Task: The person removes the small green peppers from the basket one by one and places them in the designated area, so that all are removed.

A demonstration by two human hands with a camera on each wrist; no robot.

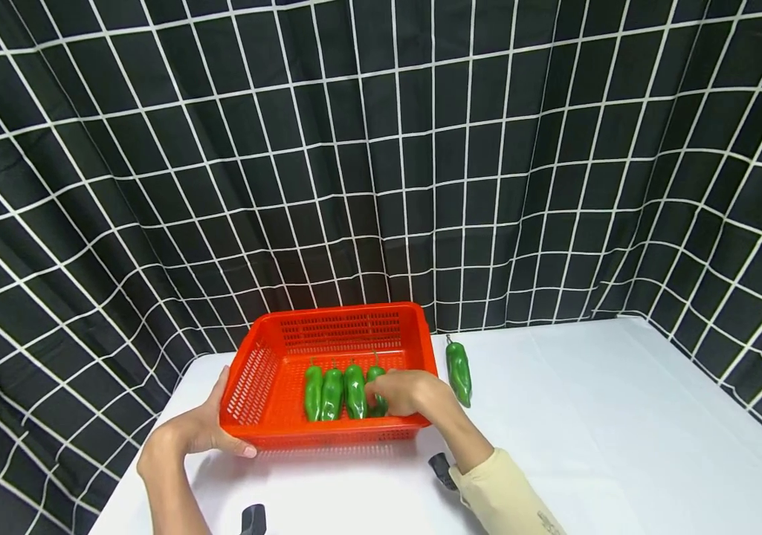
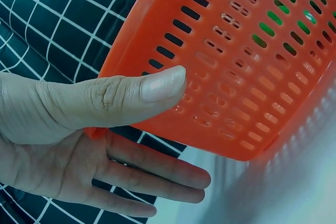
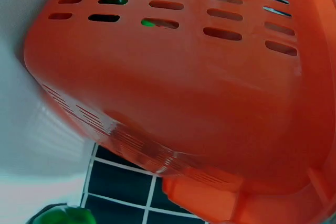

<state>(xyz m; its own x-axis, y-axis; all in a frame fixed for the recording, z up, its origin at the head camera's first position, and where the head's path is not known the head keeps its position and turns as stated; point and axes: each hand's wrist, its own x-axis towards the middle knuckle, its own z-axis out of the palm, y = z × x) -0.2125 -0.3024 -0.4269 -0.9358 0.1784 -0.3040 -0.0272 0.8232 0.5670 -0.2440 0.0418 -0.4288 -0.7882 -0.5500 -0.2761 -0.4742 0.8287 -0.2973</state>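
A red basket [image 1: 327, 434] is sitting on a white table [image 1: 568, 416]. Three green peppers [image 1: 332, 394] are lying side by side inside the basket, with their stems pointing to its back edge. A fourth pepper [image 1: 375, 373] is lying in there too, on the right side of the row, and the right hand [image 1: 406, 391] is reaching over the basket's front right corner to it. The fingers of this hand are bending round the pepper and gripping it; its two ends are peeking out.

The left hand [image 1: 198, 428] is minding the basket's front left corner. Its thumb is resting on the outside of the front wall, and its long fingers are sticking out straight past the left wall, so this hand is spreading, not squeezing. I cannot tell whether those fingers are touching the left wall.

Inside the basket, red floor is showing between the row and the left wall, giving room there. A loose pepper [image 1: 459, 373] is lying on the table just right of the basket, apart from its right edge. The table is stretching far out to the right of the basket. Dark cloth [image 1: 454, 96] with white lines is hanging close behind the basket's back edge.
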